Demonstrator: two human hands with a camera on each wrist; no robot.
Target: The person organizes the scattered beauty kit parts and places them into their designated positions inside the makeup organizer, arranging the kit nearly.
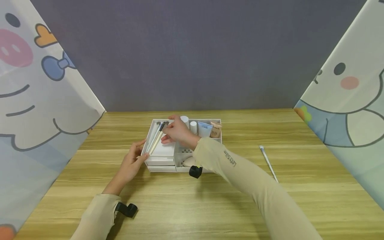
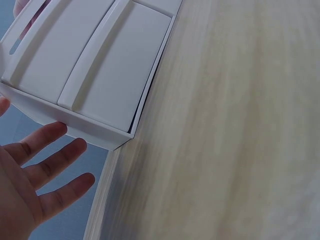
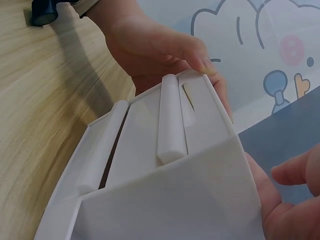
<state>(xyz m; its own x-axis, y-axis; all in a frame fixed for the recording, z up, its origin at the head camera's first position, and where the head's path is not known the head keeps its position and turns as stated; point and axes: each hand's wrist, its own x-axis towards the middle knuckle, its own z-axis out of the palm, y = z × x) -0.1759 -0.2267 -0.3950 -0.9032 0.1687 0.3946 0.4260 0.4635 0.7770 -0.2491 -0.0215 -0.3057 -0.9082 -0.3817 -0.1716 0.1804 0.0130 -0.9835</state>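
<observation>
A white organizer box with low drawers stands on the table, and several makeup brushes lie slanted in its top left compartment. My left hand holds the box's front left corner, thumb on the rim and fingers along the outer side. In the left wrist view the spread fingers show beside the drawer fronts. My right hand is over the brush compartment, fingers loosely spread beside the brush heads. In the right wrist view its thumb stands apart, and the box wall hides part of the hand.
Right of the brushes, the box holds white-capped bottles, a blue tube, a BB cream tube and a pale rounded item. A single brush lies on the wooden table to the right. A grey panel stands behind.
</observation>
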